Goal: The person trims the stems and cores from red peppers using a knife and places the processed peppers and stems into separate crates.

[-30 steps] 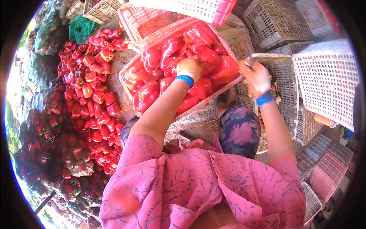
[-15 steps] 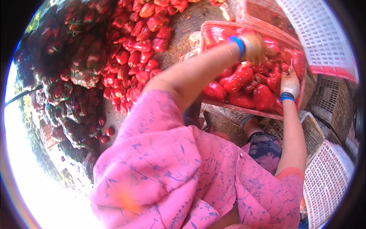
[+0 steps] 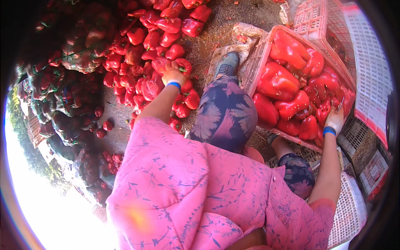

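Observation:
Reaching out to the left, my left hand (image 3: 173,75) rests with spread fingers on a red bell pepper (image 3: 161,65) at the near side of a big heap. It touches the pepper, and I see no full grip around it. My right hand (image 3: 334,120), in a pale glove, is closed at the right end of a red plastic crate (image 3: 261,62). A thin knife (image 3: 341,104) sticks up from its fingers; the handle is hidden in them. Large red peppers (image 3: 278,81), speckled with pale seeds, fill the crate.
Net bags of peppers (image 3: 85,50) are stacked at the far left. A pink crate (image 3: 310,18) and a white crate (image 3: 368,62) stand beyond the full one. Grey crates (image 3: 354,135) and another white crate (image 3: 348,208) lie right. My shoe (image 3: 228,64) is between heap and crate.
My left hand has swung from above the crate leftward to the heap. The right hand keeps the knife by the crate's right end. The view has shifted, and my left leg now shows.

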Action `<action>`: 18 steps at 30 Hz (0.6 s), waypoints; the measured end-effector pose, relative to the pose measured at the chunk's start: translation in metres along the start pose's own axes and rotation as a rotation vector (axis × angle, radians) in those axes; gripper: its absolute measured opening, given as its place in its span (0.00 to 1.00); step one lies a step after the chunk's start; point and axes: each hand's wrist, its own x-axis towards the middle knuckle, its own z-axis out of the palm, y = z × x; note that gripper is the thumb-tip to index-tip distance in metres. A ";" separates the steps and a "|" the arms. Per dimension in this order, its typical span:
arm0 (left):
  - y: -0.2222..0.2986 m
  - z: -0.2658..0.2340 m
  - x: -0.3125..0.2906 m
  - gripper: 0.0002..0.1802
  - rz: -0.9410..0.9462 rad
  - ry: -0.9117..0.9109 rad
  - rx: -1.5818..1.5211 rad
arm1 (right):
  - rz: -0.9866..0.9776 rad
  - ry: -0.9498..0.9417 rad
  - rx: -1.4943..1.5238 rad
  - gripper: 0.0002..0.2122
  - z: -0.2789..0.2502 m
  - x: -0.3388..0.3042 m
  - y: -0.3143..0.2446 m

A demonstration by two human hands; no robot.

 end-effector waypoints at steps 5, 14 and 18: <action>0.018 0.032 0.021 0.36 -0.002 0.111 0.170 | -0.064 0.050 -0.066 0.24 0.011 0.012 0.015; 0.033 0.008 0.067 0.22 0.013 0.070 -0.145 | -0.071 -0.050 -0.061 0.23 -0.008 0.020 0.013; 0.040 -0.026 0.052 0.29 0.111 0.138 -0.655 | -0.094 0.184 0.267 0.19 -0.027 0.005 0.018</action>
